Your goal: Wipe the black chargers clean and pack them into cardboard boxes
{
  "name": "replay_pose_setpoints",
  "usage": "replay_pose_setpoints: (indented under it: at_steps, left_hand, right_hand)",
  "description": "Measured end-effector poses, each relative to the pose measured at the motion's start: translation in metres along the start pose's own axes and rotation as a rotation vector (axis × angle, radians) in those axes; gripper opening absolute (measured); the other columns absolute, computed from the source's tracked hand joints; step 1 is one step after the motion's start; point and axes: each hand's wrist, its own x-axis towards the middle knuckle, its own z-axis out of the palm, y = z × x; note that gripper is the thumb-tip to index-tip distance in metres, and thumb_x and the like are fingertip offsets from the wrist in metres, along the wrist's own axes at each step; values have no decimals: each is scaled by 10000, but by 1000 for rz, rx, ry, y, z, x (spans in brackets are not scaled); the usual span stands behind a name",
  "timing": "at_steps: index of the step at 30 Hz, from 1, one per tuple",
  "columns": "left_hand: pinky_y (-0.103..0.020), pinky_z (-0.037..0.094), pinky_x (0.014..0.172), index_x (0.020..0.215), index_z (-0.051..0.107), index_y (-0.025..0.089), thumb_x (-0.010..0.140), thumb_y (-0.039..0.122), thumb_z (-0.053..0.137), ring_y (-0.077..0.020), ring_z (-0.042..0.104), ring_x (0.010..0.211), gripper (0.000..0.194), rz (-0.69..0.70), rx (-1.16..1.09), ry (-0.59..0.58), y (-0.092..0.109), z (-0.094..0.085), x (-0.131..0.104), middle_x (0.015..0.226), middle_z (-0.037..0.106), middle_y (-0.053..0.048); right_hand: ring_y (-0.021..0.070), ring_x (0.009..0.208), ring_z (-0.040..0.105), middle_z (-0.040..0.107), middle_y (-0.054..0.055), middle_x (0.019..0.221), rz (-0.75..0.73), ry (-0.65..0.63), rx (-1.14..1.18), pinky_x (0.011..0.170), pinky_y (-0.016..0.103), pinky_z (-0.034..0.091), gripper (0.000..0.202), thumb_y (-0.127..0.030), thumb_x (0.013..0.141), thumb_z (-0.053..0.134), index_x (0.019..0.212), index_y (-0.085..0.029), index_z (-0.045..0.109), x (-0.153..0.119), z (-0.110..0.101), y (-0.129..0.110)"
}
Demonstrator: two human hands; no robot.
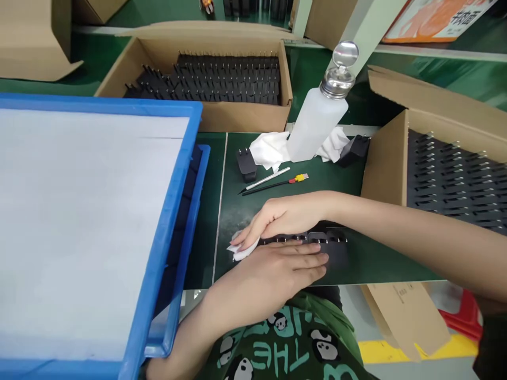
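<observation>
My right hand (279, 219) pinches a folded white tissue (246, 250) between fingers and thumb, at the left end of a row of black power adapters (328, 237) lying on the green table. My left hand (283, 264) lies flat across that row, fingers stretched out to the right, and hides most of it. Metal prongs show between the two hands. Beyond my right hand lie a silver pen-like tool (267, 179) and a short black cable (277, 184) with a yellow and red plug. A single black adapter (246, 164) stands behind them.
A white pump bottle (317, 124), its metal lid raised, stands among crumpled tissues (270, 150). Cardboard boxes of adapters stand at the back (237, 116) and right (384, 158). Stacked blue trays (158, 253) fill the left side. Another black adapter (355, 150) leans near the right box.
</observation>
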Motion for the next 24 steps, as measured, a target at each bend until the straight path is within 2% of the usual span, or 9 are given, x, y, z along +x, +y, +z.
replay_pose_setpoints:
  at_steps: [4, 10, 14, 17, 19, 20, 22, 23, 24]
  left_hand:
    - [-349, 331, 1224, 1359, 564, 106, 951, 60, 392, -162, 450, 1405, 445, 7, -29, -15, -1, 1, -1, 1464, 534, -72]
    - [-350, 379, 1198, 1347, 577, 123, 937, 28, 400, -157, 476, 1384, 457, -12, -32, -6, 1, 0, 0, 1448, 546, -65]
    - [-353, 402, 1186, 1342, 583, 153, 920, -2, 396, -153, 503, 1363, 487, -27, 15, -5, 0, -1, 0, 1445, 551, -34]
    - [-347, 390, 1194, 1334, 593, 175, 925, 10, 401, -149, 513, 1353, 480, -28, 60, -14, 3, -3, 0, 1434, 562, -9]
    - [-340, 394, 1190, 1309, 615, 169, 953, 61, 428, -156, 521, 1348, 417, -26, 122, 14, 10, -4, 0, 1415, 583, -17]
    - [-346, 409, 1181, 1291, 627, 158, 962, 90, 448, -169, 531, 1341, 381, -28, 166, 44, 15, -3, 1, 1405, 593, -29]
    - [-362, 439, 1160, 1261, 643, 133, 964, 116, 478, -195, 550, 1324, 340, -24, 252, 122, 27, 2, 4, 1395, 603, -52]
    - [-370, 450, 1151, 1251, 646, 125, 963, 105, 473, -204, 549, 1325, 337, -7, 283, 150, 32, 6, 8, 1394, 605, -53]
    - [-376, 459, 1143, 1249, 644, 119, 962, 89, 455, -211, 545, 1329, 344, 19, 304, 162, 36, 11, 12, 1395, 604, -51]
  right_hand:
    - [126, 1315, 545, 592, -44, 1377, 38, 71, -116, 1153, 292, 428, 473, 16, 920, 437, 1226, -255, 676, -24, -7, 2]
    - [116, 1402, 441, 531, 29, 1459, 72, 21, -185, 1179, 228, 350, 440, -34, 967, 391, 1340, -159, 588, -70, -11, 12]
    - [115, 1387, 461, 522, -11, 1467, 181, 24, -348, 1158, 230, 379, 470, -46, 975, 361, 1330, -233, 606, -98, -13, 3]
    - [137, 1317, 543, 599, -32, 1384, 310, 27, -435, 1123, 251, 436, 460, -55, 958, 392, 1234, -271, 688, -123, -15, -15]
    - [138, 1245, 608, 666, -42, 1295, 290, 149, -475, 1092, 242, 469, 429, -73, 943, 429, 1175, -277, 727, -139, -12, -27]
    - [135, 1219, 627, 684, -43, 1267, 233, 290, -505, 1086, 244, 477, 414, -90, 946, 434, 1170, -274, 730, -144, -8, -31]
    - [133, 1220, 628, 683, -23, 1275, 83, 671, -573, 1119, 276, 458, 404, -109, 957, 421, 1216, -240, 702, -146, 5, -33]
    - [133, 1249, 607, 664, -3, 1306, 15, 812, -597, 1146, 296, 436, 408, -104, 962, 409, 1250, -211, 677, -143, 13, -31]
    - [131, 1288, 574, 636, 18, 1344, -26, 858, -610, 1172, 309, 408, 420, -84, 962, 394, 1279, -182, 651, -138, 22, -26]
